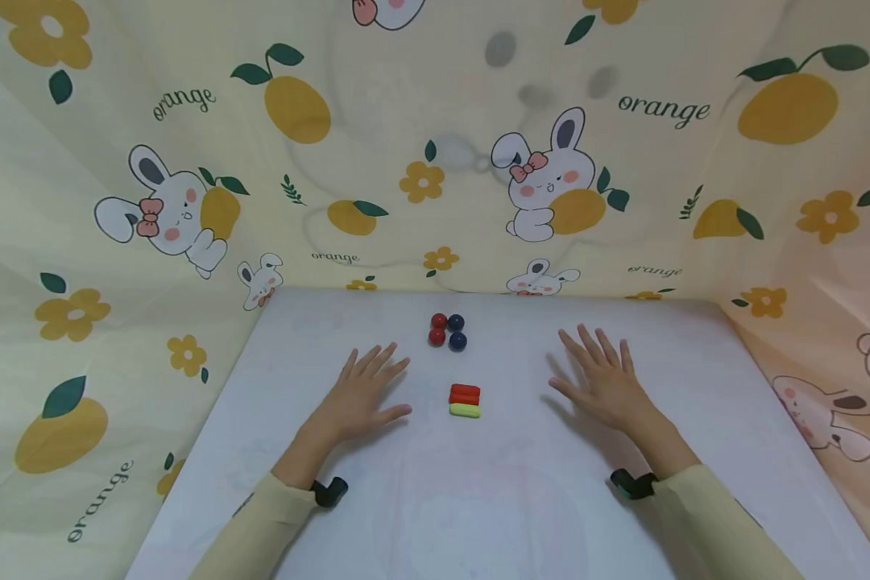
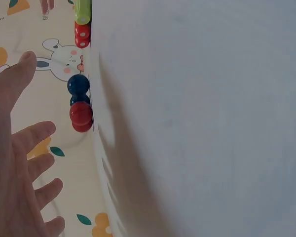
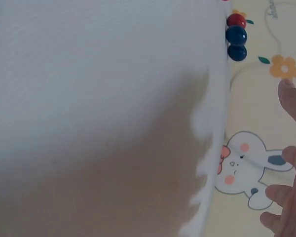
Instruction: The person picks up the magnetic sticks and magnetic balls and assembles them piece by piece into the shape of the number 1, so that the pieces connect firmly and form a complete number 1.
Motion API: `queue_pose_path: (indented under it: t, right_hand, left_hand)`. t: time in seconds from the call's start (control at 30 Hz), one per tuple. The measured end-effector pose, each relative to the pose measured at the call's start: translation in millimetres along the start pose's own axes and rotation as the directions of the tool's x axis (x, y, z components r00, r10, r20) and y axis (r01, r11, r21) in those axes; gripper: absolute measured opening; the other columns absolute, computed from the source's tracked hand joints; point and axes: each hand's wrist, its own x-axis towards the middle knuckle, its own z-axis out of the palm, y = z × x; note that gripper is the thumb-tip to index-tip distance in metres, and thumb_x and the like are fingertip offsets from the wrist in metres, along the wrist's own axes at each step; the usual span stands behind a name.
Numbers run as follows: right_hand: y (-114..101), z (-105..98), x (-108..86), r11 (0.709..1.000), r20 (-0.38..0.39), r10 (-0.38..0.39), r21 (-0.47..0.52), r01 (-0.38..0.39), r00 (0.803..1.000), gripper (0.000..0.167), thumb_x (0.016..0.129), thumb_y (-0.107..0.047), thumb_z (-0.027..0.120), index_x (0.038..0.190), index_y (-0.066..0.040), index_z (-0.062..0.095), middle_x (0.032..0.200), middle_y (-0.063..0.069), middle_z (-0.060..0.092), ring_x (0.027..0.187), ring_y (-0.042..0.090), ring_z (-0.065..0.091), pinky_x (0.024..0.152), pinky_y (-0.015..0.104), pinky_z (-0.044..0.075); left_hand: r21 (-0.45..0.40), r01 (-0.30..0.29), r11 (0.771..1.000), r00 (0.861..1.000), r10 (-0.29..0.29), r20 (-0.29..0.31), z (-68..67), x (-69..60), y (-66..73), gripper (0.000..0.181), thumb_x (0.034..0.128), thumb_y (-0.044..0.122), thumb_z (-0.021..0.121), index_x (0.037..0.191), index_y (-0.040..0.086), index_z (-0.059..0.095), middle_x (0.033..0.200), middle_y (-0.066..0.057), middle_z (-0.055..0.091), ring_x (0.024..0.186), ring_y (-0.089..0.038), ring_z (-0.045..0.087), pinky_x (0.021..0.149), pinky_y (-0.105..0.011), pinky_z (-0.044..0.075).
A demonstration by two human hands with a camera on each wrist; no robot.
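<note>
Balls (image 1: 441, 335) and bars (image 1: 465, 399) on white tabletop (image 1: 493, 499), printed cloth (image 1: 384, 105) behind; left hand (image 1: 358, 400), right hand (image 1: 609, 387) splayed, empty.

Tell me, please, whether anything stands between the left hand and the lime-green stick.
Nothing visible does: only white tabletop separates the left hand from the lime-green stick; the red sticks lie beyond it.

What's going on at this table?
A person's left hand and right hand are held above the white table, fingers spread, holding nothing. On the tabletop between them, two red sticks and one yellow-green stick lie side by side. Farther from the person, two red balls and two dark blue balls sit in a small cluster. Neither hand touches any of these pieces.
</note>
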Motion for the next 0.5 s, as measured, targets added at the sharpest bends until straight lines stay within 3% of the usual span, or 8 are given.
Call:
queue_pose_path:
  t: [0.5]
  right_hand:
    - [-11,15,25.6,0.999,0.017,-0.053,-0.005,0.053,0.998,0.091,0.102,-0.066,0.061,0.173,-0.025,0.021,0.179,0.019,0.012,0.163,0.048,0.006,0.125,0.072,-0.005]
  left_hand:
    - [-0.032,-0.067,0.997,0.998,0.068,0.010,-0.3,10.0,18.3,0.086,0.0985,0.070,0.062,0.169,0.028,0.035,0.179,-0.004,0.020,0.164,-0.032,0.020,0.130,-0.062,0.009]
